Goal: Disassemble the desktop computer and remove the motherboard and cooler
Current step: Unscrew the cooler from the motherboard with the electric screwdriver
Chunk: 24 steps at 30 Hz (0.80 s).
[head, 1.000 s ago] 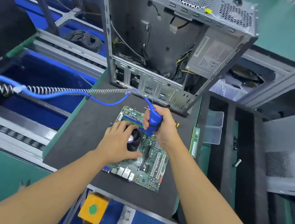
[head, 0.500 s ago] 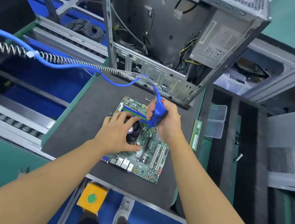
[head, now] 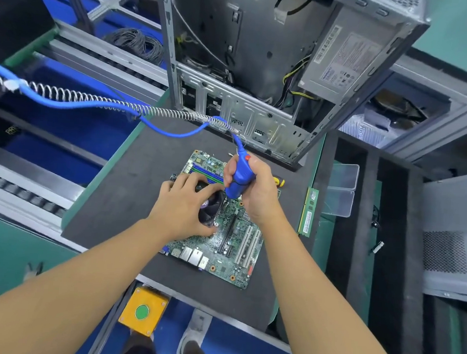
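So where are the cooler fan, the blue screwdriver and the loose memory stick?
cooler fan [head: 214,204]: head view, on its dark fan frame.
blue screwdriver [head: 242,176]: head view, on the middle of its blue body.
memory stick [head: 308,212]: head view, on the middle of its green board.

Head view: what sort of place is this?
Probably a factory teardown station for computers: a roller conveyor beside the bench, a blue power screwdriver on a coiled line, and a yellow button box at the bench edge.
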Each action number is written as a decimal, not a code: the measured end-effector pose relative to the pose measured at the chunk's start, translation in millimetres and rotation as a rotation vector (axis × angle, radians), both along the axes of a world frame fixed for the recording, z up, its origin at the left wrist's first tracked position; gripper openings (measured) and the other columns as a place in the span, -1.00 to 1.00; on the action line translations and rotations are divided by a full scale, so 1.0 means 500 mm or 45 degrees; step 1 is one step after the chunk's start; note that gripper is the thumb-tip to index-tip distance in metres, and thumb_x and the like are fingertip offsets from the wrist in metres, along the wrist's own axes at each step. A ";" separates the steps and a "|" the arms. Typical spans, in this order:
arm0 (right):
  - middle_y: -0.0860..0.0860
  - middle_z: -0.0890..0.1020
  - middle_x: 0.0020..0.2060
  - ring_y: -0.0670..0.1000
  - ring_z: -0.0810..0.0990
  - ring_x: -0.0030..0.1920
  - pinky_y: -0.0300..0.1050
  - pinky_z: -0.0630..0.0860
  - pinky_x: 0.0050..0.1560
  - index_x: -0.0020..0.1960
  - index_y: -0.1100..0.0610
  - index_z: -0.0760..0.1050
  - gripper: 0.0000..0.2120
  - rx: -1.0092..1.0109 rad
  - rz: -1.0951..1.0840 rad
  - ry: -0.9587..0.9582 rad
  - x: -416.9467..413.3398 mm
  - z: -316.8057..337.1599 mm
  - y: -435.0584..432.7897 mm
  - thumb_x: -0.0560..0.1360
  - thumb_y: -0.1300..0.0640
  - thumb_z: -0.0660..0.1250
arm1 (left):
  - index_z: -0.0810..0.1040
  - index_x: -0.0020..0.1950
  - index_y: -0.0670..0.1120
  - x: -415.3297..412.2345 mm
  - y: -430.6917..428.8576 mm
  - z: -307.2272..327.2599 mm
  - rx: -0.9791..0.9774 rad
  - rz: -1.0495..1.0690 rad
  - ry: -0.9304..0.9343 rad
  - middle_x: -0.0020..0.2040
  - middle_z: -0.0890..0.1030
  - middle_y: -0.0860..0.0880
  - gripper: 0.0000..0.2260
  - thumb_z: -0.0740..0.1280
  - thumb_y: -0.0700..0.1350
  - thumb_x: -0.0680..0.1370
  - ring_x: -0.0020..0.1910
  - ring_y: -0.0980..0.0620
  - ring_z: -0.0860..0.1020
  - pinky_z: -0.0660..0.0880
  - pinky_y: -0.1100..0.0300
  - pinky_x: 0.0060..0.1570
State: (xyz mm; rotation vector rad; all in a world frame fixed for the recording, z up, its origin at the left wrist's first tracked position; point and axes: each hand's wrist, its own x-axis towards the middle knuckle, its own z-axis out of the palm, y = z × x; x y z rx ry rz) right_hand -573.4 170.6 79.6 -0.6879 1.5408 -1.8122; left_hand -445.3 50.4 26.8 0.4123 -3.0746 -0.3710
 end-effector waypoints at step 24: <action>-0.12 0.43 -0.29 -0.08 0.35 -0.27 -0.33 0.34 -0.28 -0.06 0.16 0.37 -0.55 0.284 -0.301 0.178 0.068 0.015 0.004 0.53 -0.25 0.10 | 0.28 0.36 0.31 -0.001 0.015 0.017 -0.046 0.076 -0.069 0.26 0.37 0.09 -0.22 0.38 0.42 0.18 0.25 -0.03 0.36 0.29 -0.02 0.05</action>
